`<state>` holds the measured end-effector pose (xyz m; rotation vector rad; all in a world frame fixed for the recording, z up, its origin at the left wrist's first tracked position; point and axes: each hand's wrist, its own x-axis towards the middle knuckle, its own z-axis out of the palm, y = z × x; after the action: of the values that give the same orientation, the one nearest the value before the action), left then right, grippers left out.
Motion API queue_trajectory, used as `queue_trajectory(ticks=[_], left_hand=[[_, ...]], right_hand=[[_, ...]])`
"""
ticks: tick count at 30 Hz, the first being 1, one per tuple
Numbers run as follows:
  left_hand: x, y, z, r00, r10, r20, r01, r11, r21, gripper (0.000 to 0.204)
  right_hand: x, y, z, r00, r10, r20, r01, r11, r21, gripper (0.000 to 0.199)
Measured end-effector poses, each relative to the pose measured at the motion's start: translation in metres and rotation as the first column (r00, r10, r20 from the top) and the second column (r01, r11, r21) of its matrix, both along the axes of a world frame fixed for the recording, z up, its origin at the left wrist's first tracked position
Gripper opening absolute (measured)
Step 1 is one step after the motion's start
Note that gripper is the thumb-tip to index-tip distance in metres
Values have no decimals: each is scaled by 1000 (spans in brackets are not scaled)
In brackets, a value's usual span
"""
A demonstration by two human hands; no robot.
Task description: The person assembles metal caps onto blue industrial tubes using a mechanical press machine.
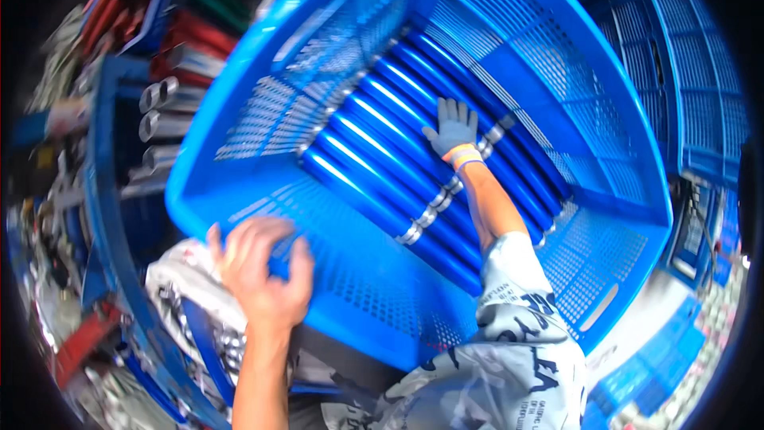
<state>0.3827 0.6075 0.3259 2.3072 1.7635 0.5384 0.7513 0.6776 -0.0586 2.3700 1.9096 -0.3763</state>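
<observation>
Rods (414, 151), blue with silver ends, already cover one layer of the blue crate (557, 48) floor. The gloved right hand (454, 131) rests open on them at centre; the bare left hand (263, 275) grips the rim at eight o'clock. Upper space stays unfilled.

Glossy blue tubes (414, 143) at the centre, streaked with white highlights, with bright metal ends (422, 219). The crate (239, 151) around them is smooth blue plastic, perforated like mesh. A knit cloth glove covers the right hand (454, 131). At nine o'clock, dull grey metal pipes (163, 111). At five o'clock, matt printed cloth sleeve (517, 302).
</observation>
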Motion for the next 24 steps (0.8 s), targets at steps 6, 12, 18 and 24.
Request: queue_trajectory(ticks=[6,12,18,24], left_hand=[[-30,-43,18,963,-55,263,43,998,53,29],[-97,-190,23,852,37,522,-244,910,334,48],[-353,-363,-27,692,715,-98,-676,690,260,80],[-421,-424,-55,745,609,-272,-635,773,-9,60]], right_hand=[[-136,-8,188,838,546,1,-402,616,677,45],[-336,-115,394,131,578,-805,159,789,593,42],[-465,-260,389,302,616,-728,-579,725,373,41],[-592,-399,305,222,931,-291,-904,308,297,74]])
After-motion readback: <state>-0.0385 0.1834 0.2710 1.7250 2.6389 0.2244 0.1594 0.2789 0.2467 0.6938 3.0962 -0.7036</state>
